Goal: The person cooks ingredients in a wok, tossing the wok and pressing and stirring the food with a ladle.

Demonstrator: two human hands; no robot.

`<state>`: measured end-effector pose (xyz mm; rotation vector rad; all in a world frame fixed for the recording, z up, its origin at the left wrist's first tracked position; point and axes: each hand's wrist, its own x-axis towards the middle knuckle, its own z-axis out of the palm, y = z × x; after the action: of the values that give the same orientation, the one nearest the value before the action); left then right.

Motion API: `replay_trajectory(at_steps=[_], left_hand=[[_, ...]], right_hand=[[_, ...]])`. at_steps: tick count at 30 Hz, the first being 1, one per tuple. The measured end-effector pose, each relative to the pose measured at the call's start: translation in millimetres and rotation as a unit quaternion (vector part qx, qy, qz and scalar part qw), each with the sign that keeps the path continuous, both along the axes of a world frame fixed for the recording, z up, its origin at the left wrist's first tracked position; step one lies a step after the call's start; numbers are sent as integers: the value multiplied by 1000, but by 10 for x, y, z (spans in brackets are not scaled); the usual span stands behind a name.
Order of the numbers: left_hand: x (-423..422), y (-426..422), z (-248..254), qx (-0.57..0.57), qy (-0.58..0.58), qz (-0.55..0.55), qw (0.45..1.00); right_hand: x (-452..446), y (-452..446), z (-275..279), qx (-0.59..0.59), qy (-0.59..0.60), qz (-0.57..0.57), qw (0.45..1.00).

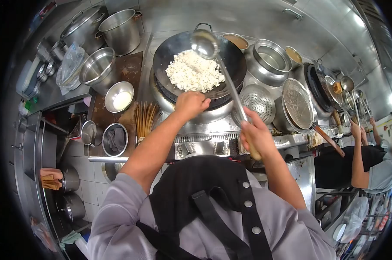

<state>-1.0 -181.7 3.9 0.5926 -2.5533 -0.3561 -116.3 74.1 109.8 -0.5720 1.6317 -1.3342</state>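
Observation:
My left hand (190,105) is closed at the near rim of a large dark wok (232,56); the part it grips is hidden under the fingers. White, clumpy food that looks like rice (193,73) is heaped in the middle of the wok. My right hand (257,132) is wrapped around the wooden-ended handle of a long steel ladle (230,80). The ladle's round bowl is over the far side of the wok, just behind the white food. Whether the bowl touches the food or wok, I cannot tell.
Left of the wok stand a steel bowl with pale contents (119,100), a bamboo brush (145,119) and large pots (120,32). To the right are a perforated strainer (257,104), a wire skimmer (297,104) and a steel pot (271,56). A co-worker (377,169) stands far right.

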Motion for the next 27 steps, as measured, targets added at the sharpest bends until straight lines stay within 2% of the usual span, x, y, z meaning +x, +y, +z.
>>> replay_trajectory(at_steps=[2,4,7,8,10,13,14,15,17,18,19,21,25,27], left_hand=[[-6,6,22,5,1,3,1000],[29,17,46,7,-5,4,1000],[-15,34,77,19,-18,3,1000],[-15,27,47,15,-14,-3,1000],[-14,21,40,9,-12,-10,1000],[-43,21,26,20,-15,0,1000],[-49,2,-4,14,-8,-4,1000],[-41,-3,-16,9,-2,-7,1000],[-42,-2,-6,10,-1,-4,1000],[-35,-1,-5,6,1,-6,1000],[-28,6,2,4,1,-7,1000],[-34,10,-16,10,-6,-6,1000],[-57,-24,-30,9,-2,-4,1000],[-47,-4,-37,6,1,-5,1000]], right_hand=[[-58,274,133,6,-18,-9,1000],[-103,402,113,-5,-138,-58,989],[-381,-67,-282,26,-154,-65,986],[-435,-200,-201,27,-153,-65,986],[-464,-392,16,-32,-220,-66,973],[-342,50,99,-95,-225,-54,968],[-276,210,122,-106,-260,-48,959],[-227,252,98,-104,-259,-46,959],[-120,272,18,-20,-287,-46,957],[-168,146,-171,0,-328,-67,942],[-261,40,-262,-2,-328,-67,942],[-340,-212,-217,-4,-120,-17,993],[-330,-49,-62,-53,-122,-72,988],[-377,-146,-181,-54,-132,-75,987]])
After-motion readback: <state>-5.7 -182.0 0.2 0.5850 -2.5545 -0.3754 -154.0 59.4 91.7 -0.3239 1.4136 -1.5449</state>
